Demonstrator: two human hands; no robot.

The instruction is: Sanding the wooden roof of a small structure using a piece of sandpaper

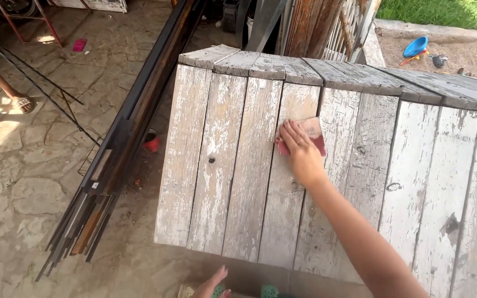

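Right hand (300, 157) pressed flat on a reddish sanding sheet (311, 134) against weathered whitewashed planks (233, 165). Left hand (212, 282) low, fingers spread, holding nothing. Dark metal bars (120, 143) lean alongside over stone floor (23, 182).

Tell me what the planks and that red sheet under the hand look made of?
Planks: weathered wood, with knots, grain and flaking whitish paint. Red sheet under the right hand: probably sandpaper, thin, flexible and matte, though its grit is too small to see.
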